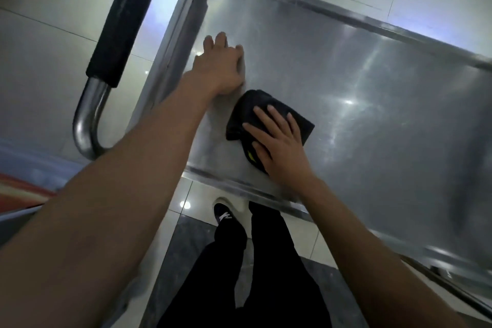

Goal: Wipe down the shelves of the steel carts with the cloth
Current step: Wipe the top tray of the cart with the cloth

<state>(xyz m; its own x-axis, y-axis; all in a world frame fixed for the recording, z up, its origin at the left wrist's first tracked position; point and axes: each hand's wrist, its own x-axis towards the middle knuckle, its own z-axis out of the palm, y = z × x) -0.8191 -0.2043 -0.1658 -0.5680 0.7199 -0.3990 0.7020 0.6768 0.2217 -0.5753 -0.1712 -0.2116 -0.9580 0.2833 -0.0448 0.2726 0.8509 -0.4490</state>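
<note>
The right hand (pixel 279 144) lies flat with fingers spread on the black cloth (pixel 269 117), which sits inside the steel cart's top shelf (pixel 372 93) near its closer rim. Just beyond the cloth, the left hand (pixel 221 69) rests on the shelf, fingers extended.

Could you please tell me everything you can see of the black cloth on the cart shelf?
The cloth is black, soft-looking fabric, bunched or folded into a thick pad, with a small yellow-green patch showing at its near edge. It lies flat on the steel shelf, near the handle end and the near rim. The right hand presses on it with straight, spread fingers, hiding part of it. The left hand rests on the shelf beside it, not touching it.
</note>
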